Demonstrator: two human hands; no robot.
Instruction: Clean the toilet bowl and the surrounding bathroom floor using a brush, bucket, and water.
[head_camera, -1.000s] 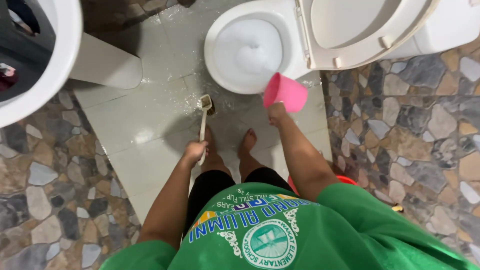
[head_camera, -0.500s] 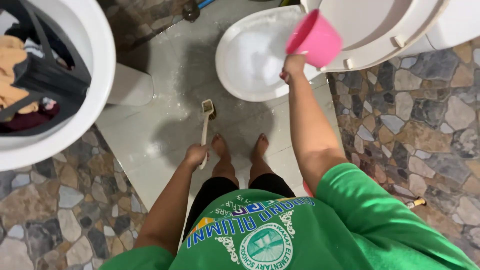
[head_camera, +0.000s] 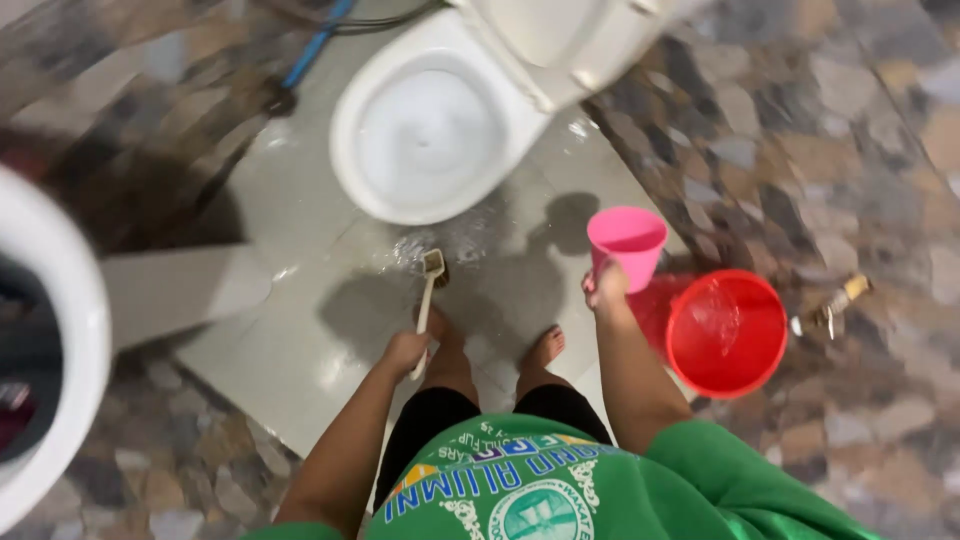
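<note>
Although blur softens the whole view, the left hand (head_camera: 405, 350) is plainly clenched around the pale handle of a long-handled scrubbing brush (head_camera: 430, 290), whose bristled head rests on the wet grey floor tile (head_camera: 300, 330) just in front of the white toilet bowl (head_camera: 430, 130). At the frame's top, the toilet's lid is cut off. With its arm stretched forward, the right hand (head_camera: 605, 285) grips a pink plastic cup (head_camera: 628, 240), apparently by a hidden handle, beside a round red plastic bucket (head_camera: 727, 332).
</note>
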